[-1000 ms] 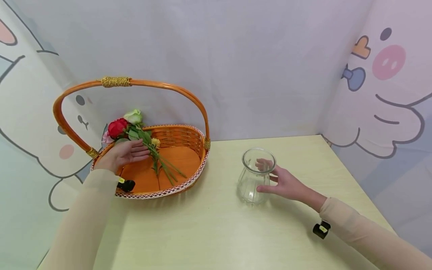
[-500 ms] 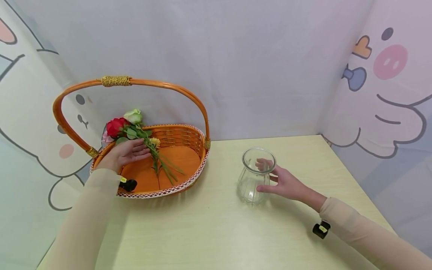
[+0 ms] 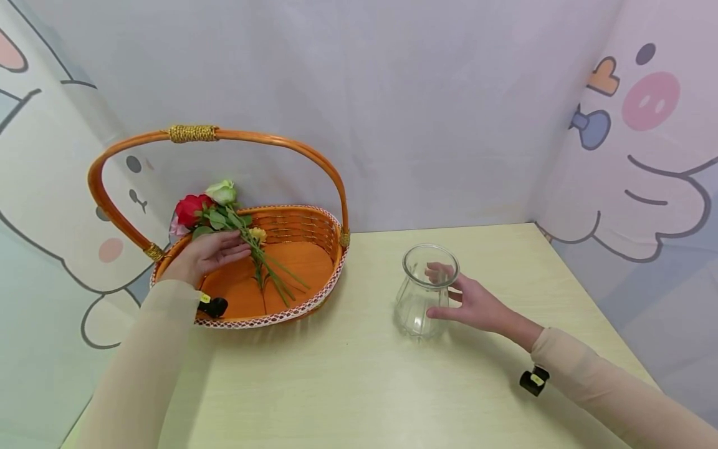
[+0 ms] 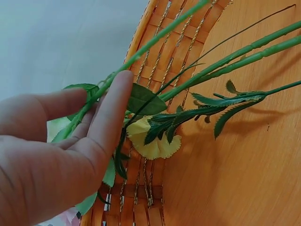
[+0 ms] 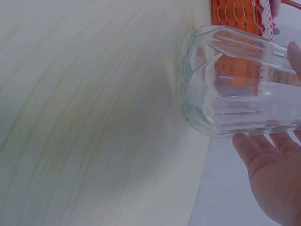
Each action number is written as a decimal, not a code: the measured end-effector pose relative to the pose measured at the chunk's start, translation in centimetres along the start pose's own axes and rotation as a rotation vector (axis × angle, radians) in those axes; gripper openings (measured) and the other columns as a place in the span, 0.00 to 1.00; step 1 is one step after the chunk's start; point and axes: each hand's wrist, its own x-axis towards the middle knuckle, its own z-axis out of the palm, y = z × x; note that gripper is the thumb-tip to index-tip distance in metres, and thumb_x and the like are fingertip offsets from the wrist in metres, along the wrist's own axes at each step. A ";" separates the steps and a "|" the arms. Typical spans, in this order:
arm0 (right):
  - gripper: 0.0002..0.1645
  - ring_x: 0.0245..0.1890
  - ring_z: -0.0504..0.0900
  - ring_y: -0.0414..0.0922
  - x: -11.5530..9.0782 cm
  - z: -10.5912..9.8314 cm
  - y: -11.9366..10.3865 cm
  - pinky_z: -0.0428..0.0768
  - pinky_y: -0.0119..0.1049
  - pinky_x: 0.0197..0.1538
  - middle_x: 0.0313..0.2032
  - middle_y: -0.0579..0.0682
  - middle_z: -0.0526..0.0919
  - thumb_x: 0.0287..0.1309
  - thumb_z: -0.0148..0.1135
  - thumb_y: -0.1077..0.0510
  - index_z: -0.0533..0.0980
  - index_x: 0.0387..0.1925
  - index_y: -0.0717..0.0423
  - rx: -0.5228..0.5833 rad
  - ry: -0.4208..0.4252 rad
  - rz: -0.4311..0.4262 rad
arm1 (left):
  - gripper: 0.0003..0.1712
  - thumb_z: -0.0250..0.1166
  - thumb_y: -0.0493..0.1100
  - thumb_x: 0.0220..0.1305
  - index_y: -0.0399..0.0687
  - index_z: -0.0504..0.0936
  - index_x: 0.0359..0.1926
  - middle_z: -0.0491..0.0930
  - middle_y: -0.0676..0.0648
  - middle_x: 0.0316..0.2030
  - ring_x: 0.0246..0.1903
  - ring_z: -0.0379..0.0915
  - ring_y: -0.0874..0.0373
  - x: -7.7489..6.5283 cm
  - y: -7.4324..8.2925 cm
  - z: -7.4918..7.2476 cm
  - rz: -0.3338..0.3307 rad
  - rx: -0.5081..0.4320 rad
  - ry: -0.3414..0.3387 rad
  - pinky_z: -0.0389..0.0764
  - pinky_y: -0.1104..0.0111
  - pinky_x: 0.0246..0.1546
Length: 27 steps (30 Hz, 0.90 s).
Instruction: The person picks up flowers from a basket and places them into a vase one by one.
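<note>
My left hand [image 3: 210, 252] is over the left side of an orange woven basket [image 3: 331, 284]. Its thumb and a finger pinch a green stem [image 4: 162, 34], which seems to belong to the whitish-green rose [image 3: 222, 192]. A red rose [image 3: 191, 209], a pink flower [image 3: 177, 227] and a yellow flower [image 4: 153, 141] lie in the basket around that hand, their stems slanting over its floor. On the right, my right hand [image 3: 477, 305] holds a clear glass vase [image 3: 414, 312] from its right side, thumb in front and fingers behind. The vase stands upright on the table.
The basket's tall arched handle [image 3: 280, 142] rises above the flowers and my left hand. Pale wood table [image 3: 336, 386] lies between basket and vase. A white cloth wall [image 3: 437, 125] stands behind, with cartoon-printed cloth on both sides.
My left hand has shifted very slightly right, and the red rose has moved a little left. The right hand and the vase stay in place.
</note>
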 end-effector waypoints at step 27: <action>0.53 0.69 0.68 0.60 0.0 0.0 -0.1 0.73 0.62 0.63 0.70 0.62 0.69 0.54 0.79 0.53 0.59 0.75 0.47 0.010 -0.002 0.003 | 0.21 0.50 0.37 0.80 0.41 0.64 0.70 0.78 0.37 0.57 0.48 0.84 0.51 -0.6 0.4 2.1 0.054 -0.177 0.000 0.69 0.59 0.65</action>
